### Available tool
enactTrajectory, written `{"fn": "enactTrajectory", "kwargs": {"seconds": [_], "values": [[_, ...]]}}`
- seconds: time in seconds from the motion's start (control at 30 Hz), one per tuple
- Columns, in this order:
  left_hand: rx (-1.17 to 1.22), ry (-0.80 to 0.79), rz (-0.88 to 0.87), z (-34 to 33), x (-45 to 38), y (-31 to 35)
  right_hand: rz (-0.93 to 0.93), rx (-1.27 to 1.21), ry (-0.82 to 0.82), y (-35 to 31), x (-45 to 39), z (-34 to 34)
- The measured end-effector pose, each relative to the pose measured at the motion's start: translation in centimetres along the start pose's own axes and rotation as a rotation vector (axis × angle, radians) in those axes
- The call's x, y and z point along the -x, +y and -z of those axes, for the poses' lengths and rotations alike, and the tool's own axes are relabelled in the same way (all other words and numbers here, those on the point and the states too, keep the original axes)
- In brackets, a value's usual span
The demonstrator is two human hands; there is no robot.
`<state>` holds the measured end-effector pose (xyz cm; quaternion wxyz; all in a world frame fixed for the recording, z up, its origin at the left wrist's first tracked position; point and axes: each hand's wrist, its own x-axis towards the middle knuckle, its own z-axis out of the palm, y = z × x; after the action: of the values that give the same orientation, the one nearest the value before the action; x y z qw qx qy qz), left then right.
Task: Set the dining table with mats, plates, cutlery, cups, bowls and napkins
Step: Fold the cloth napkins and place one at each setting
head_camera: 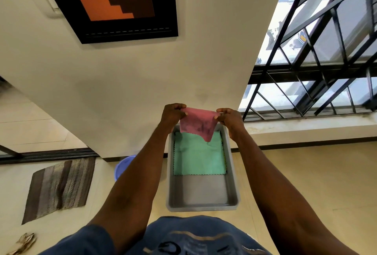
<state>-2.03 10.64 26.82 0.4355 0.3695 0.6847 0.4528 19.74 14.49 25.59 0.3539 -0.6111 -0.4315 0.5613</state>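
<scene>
Blue printed clothing [183, 238] of the person fills the bottom edge of the head view; both forearms extend forward from it. Directly beyond lies a grey plastic tray [232, 173] on the pale floor. Its near half is bare; its far half carries a flat green cloth with scalloped edges [199, 158], placed square against the far wall, so the next piece is ready to hand.

Above the far end of the tray, the left hand [172, 114] and right hand [229, 120] each pinch one upper corner of a pink cloth napkin [196, 126]. Both grips are narrow, thumb against fingers. The napkin hangs slack between the hands, its lower point just over the green cloth. Holding both corners spreads the piece, probably for inspection or folding before it goes to the table. No dining table is in view.

A striped floor mat [59, 187] and a blue plastic basin [122, 168] lie to the left.
</scene>
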Motion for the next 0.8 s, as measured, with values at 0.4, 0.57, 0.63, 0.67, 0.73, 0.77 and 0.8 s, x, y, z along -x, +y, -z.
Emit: {"fn": "enactTrajectory", "kwargs": {"seconds": [0.4, 0.57, 0.63, 0.67, 0.73, 0.77, 0.8], "values": [[-0.116, -0.038, -0.134, 0.1, 0.5, 0.3, 0.178, 0.194, 0.07, -0.9, 0.7, 0.2], [-0.054, -0.068, -0.115, -0.2, 0.3, 0.6, 0.161, 0.19, 0.019, -1.1, 0.3, -0.1], [-0.065, -0.037, -0.118, -0.6, 0.4, 0.8, 0.147, 0.146, 0.035, -1.0, 0.2, -0.3], [-0.071, -0.019, -0.124, -0.7, 0.5, 0.8, 0.143, 0.121, 0.045, -1.0, 0.2, -0.5], [-0.069, 0.02, -0.142, -0.8, 0.4, 0.7, 0.13, 0.079, 0.065, -0.8, 0.3, -0.7], [-0.056, 0.033, -0.151, -0.8, 0.4, 0.6, 0.12, 0.055, 0.073, -0.7, 0.4, -0.8], [-0.039, 0.042, -0.156, -0.8, 0.5, 0.5, 0.103, 0.033, 0.078, -0.5, 0.4, -0.8]]}}
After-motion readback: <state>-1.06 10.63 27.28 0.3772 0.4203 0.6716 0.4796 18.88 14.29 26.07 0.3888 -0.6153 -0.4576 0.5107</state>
